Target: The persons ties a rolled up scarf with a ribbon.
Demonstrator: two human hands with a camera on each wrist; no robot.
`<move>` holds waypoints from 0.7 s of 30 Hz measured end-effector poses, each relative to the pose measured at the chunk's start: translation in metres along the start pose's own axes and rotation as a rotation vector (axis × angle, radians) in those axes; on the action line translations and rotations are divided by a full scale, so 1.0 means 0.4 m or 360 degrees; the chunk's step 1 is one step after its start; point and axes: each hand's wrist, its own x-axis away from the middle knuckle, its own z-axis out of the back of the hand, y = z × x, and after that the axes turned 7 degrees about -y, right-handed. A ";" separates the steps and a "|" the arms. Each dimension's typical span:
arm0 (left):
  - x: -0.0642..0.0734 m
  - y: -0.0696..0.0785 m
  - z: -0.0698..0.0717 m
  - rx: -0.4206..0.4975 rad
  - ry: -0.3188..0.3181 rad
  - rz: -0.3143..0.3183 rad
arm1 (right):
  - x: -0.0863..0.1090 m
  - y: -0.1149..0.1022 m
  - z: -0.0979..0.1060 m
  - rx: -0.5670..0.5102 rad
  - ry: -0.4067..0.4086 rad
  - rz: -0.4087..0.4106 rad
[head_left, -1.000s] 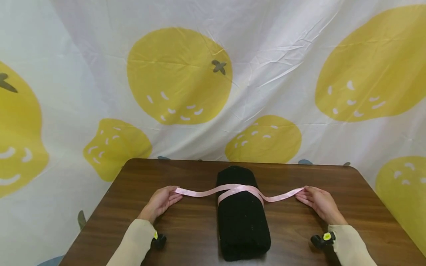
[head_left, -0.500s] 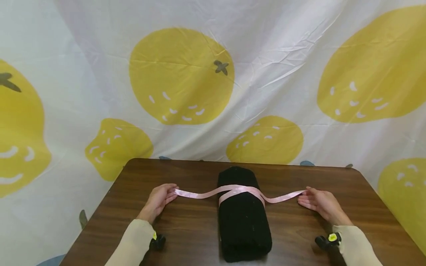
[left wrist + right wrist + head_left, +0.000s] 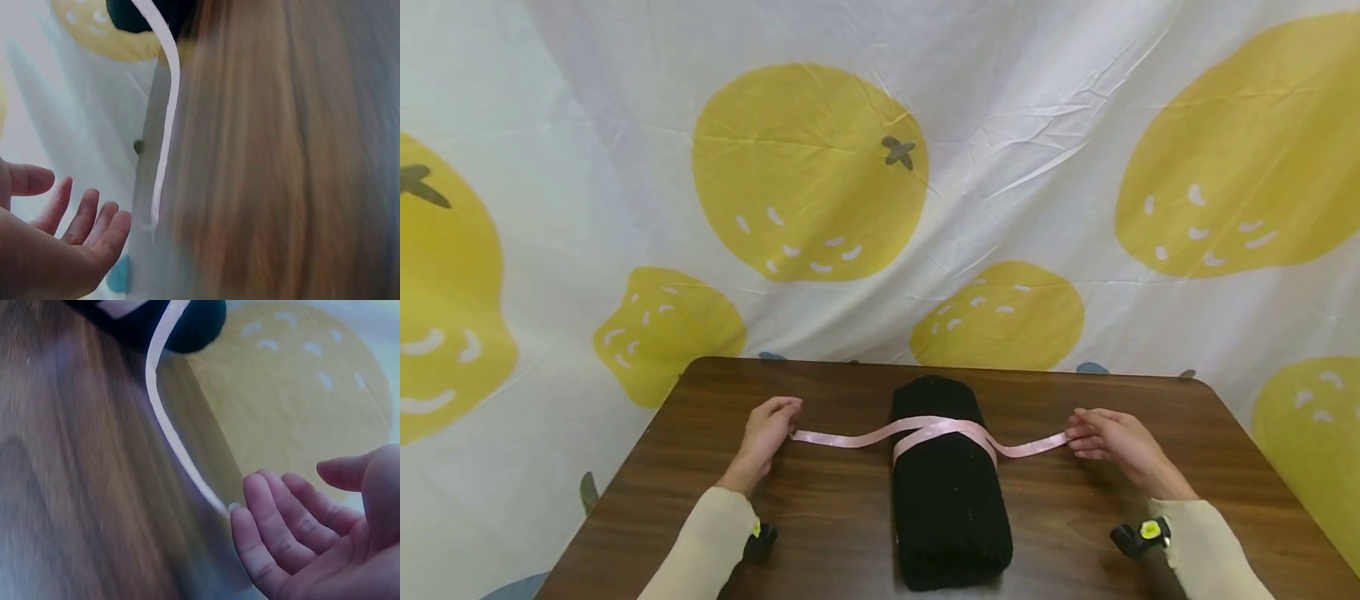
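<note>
On the table lies an oblong black fabric bundle [image 3: 953, 517]. A pink satin ribbon [image 3: 934, 427] is wrapped about its upper half and crosses on top, one tail stretching to each side. My left hand [image 3: 767, 433] is just beyond the left tail's end; in the left wrist view this hand [image 3: 75, 247] has its fingers spread and loosely bent, apart from the ribbon [image 3: 167, 125]. My right hand [image 3: 1120, 446] is by the right tail's end. From the right wrist, that hand [image 3: 306, 544] shows parted thumb and fingers, with the ribbon tail [image 3: 169, 428] reaching a fingertip.
The brown wood-grain table [image 3: 820, 533] has rounded far corners. Right behind it hangs a white cloth [image 3: 1000, 50] printed with yellow lemons. A small black camera is strapped at each cuff, the left one [image 3: 762, 542] and the right one [image 3: 1131, 540].
Both hands have let go of the ribbon's ends and risen a little. The ribbon tails stay stretched out to the sides, and the black bundle has not moved.
</note>
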 end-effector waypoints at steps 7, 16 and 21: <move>0.010 0.043 -0.072 -0.0006 -0.0120 -0.0097 | -0.018 -0.044 -0.057 0.0198 -0.0071 0.0183; 0.026 0.094 -0.178 -0.0256 -0.0303 -0.0357 | -0.049 -0.101 -0.160 0.0371 -0.0252 0.0451; 0.033 0.112 -0.231 -0.0366 -0.0463 -0.0481 | -0.074 -0.110 -0.214 0.0447 -0.0323 0.0570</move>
